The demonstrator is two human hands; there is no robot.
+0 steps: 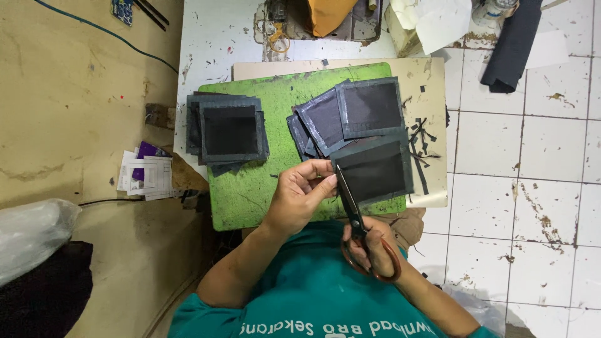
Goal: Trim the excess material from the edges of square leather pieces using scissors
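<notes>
Right hand is closed through the scissors handles, blades at the left edge of a dark square patch. Left hand pinches that edge. Trimming looks midway: a neat stack lies left on the green board, loose patches wait beyond, offcut strips lie right.

A single head-worn camera looks almost straight down from above the person's own chest — the teal shirt fills the lower edge of the view. It sits fairly near, taking in the whole green cutting board on the white table, whose far edge runs off the top. Floor tiles fill the right side — a tan floor the left.
</notes>
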